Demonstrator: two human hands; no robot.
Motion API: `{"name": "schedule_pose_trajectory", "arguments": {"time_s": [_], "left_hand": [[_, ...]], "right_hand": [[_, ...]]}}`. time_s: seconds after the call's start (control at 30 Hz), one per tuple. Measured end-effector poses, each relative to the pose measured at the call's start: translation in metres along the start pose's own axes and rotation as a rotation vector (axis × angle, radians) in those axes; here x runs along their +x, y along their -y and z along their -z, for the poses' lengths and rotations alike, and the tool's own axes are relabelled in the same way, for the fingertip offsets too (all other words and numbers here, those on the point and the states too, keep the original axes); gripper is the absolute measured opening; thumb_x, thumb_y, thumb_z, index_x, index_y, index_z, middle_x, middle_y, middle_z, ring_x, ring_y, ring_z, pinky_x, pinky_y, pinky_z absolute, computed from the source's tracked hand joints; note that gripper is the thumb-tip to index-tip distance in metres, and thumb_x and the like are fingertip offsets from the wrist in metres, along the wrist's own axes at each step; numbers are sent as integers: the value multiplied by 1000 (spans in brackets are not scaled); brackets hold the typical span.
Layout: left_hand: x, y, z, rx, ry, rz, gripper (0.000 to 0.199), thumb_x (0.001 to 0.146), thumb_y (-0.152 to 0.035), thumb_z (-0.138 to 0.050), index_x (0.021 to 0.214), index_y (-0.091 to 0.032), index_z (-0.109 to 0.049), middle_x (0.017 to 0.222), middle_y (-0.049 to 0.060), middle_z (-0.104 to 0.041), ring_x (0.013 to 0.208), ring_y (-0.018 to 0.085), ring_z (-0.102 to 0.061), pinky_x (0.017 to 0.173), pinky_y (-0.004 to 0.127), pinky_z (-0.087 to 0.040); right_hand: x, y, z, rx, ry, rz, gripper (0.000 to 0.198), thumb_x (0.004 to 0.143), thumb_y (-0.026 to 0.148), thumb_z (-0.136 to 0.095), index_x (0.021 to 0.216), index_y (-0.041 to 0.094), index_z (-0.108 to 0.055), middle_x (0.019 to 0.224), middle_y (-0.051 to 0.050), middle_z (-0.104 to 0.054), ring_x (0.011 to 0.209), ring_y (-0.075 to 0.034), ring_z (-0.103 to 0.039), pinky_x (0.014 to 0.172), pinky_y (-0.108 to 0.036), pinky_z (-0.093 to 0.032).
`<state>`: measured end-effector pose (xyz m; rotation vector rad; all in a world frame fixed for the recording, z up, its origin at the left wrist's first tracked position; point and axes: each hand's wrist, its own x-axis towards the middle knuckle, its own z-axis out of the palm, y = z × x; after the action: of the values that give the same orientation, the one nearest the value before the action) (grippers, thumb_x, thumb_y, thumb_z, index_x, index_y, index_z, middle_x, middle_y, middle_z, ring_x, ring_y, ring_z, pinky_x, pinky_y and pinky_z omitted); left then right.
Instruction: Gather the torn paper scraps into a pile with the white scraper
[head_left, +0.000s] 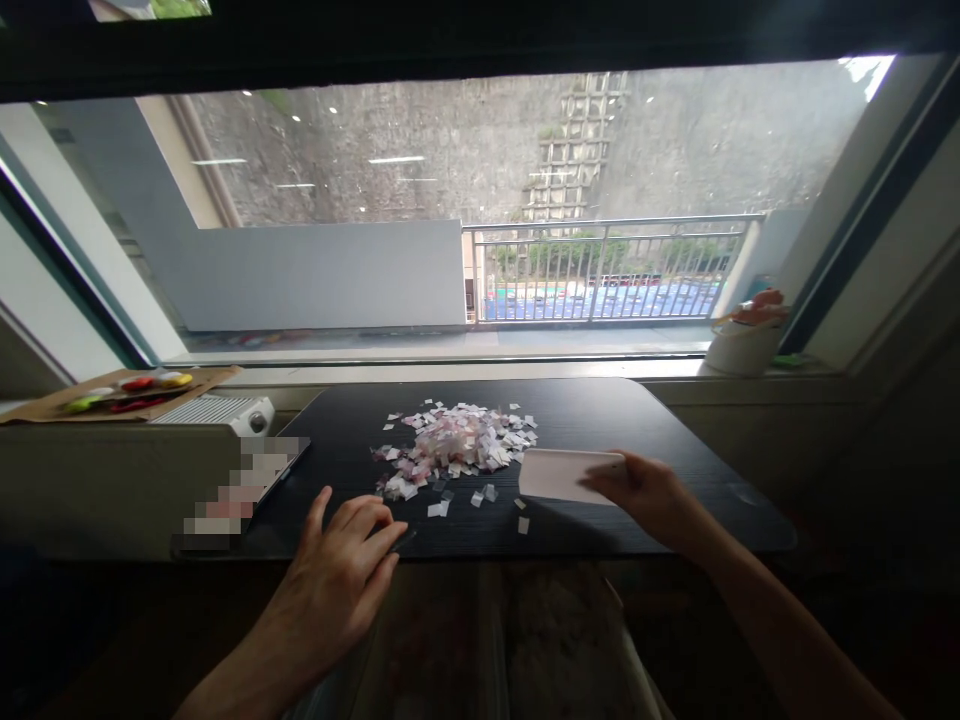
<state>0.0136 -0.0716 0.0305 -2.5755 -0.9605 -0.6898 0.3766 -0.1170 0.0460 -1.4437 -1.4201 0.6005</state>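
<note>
A loose heap of small paper and clear film squares (pixel 465 440), white with some pink, lies on the black table (pixel 600 410). My right hand (pixel 637 485) grips the right end of a flat, pale rectangular card (pixel 551 475), tilted above the table just right of the heap. My left hand (pixel 352 545) is palm down over the table's front edge, fingers apart and a little bent. Close to its fingertips is a small clear scrap (pixel 407 540); I cannot tell whether they touch it. A few stray squares (pixel 439 509) lie in front of the heap.
A thin blurred-out object (pixel 259 485) rests at the table's left edge. Farther left, brown cardboard (pixel 45 400) with colourful items lies by a white ridged device (pixel 217 412). A white container (pixel 744 345) stands on the right windowsill. Below the table edge, pale bag-like shapes (pixel 562 640) show dimly.
</note>
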Motion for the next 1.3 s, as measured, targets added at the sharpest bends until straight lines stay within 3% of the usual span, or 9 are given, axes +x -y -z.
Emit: {"name": "schedule_pose_trajectory", "arguments": {"time_s": [0.17,0.33,0.43,0.6,0.83,1.13,1.3], "left_hand": [[-3,3,-2,-1,12,-7,28,81,-21,-47,105,-27,-61,98,2,-62,105,20,-53,108,53,-15],[-2,3,-3,11,39,-13,29,82,-21,-48,106,-29,-60,99,1,-62,103,19,-54,108,53,-14],[-2,6,-5,13,44,-27,29,82,-23,-48,107,-29,-60,99,1,-62,102,19,-55,109,53,-13],[-5,8,-4,10,40,-27,29,82,-25,-47,106,-29,-62,98,2,-63,101,19,-55,109,54,-14],[-7,9,-7,2,36,1,28,82,-26,-47,105,-28,-63,97,3,-64,101,20,-56,109,54,-14],[-5,9,-5,-14,38,4,28,81,-25,-49,105,-28,-62,97,3,-64,101,21,-57,107,56,-17],[-4,9,-5,-7,32,-12,29,80,-23,-50,106,-29,-62,98,2,-64,101,20,-57,108,56,-15]], "right_hand": [[0,-12,12,142,135,-109,30,61,45,-76,70,17,-66,68,-2,-69,64,-17,-63,63,-30,-51],[11,-12,9,249,38,-248,38,53,43,-82,76,16,-69,69,-3,-71,61,-17,-63,58,-29,-50],[21,-8,-3,278,102,-297,34,49,36,-84,73,16,-69,69,-2,-72,60,-16,-63,56,-27,-50],[31,-8,-12,338,277,-324,29,51,31,-83,73,15,-71,72,-2,-73,61,-14,-64,58,-25,-51],[29,-9,-1,356,421,-361,30,56,30,-82,79,14,-71,80,-4,-75,69,-16,-67,70,-28,-53],[17,-5,11,349,449,-355,27,59,30,-80,79,14,-70,78,-3,-75,69,-16,-67,70,-27,-53],[9,4,21,279,450,-297,30,58,35,-81,76,14,-70,76,-3,-74,65,-16,-65,62,-27,-51]]}}
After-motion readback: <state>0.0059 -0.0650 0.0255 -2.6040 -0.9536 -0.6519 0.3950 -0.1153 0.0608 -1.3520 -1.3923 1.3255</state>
